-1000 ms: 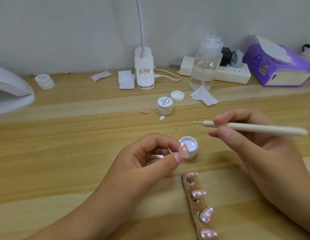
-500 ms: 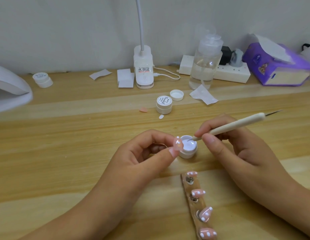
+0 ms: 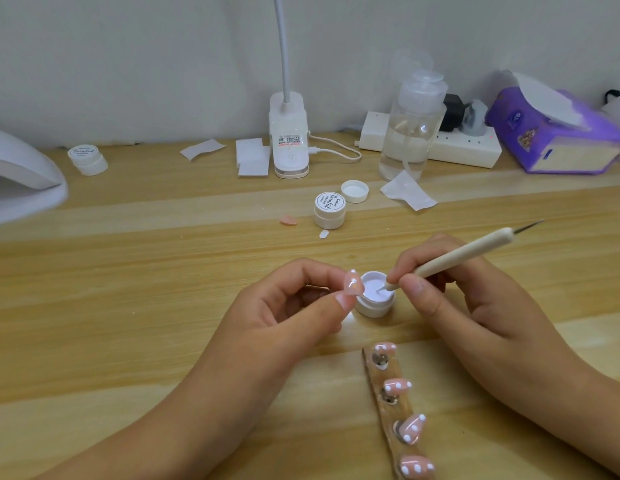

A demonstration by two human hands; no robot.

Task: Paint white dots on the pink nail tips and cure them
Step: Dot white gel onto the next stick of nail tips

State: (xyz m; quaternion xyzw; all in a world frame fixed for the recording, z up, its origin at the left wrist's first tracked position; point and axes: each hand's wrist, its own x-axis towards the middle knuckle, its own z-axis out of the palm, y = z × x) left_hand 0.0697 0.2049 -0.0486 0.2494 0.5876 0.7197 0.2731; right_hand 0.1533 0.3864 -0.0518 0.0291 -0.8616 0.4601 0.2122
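Observation:
My left hand (image 3: 288, 306) pinches a pink nail tip (image 3: 353, 285) between thumb and forefinger, just left of the open white paint jar (image 3: 375, 295). A white dot sits on that tip's point. My right hand (image 3: 471, 299) grips a cream dotting tool (image 3: 461, 254), whose lower end dips into the white paint in the jar. A brown holder strip (image 3: 393, 407) lies near the front edge with several pink nail tips (image 3: 398, 385) carrying white dots. The white curing lamp (image 3: 21, 174) stands at the far left.
A closed paint jar (image 3: 330, 210), a loose white lid (image 3: 354, 191) and a stray pink tip (image 3: 288, 221) lie behind the hands. Further back stand a clip lamp base (image 3: 289, 140), a clear pump bottle (image 3: 410, 129), a power strip (image 3: 464, 147), a purple tissue pack (image 3: 558, 133) and another jar (image 3: 88, 159).
My right hand turned the dotting tool and brought it down from above the table, so its end now dips into the white paint. The left hand holding the tip barely moved.

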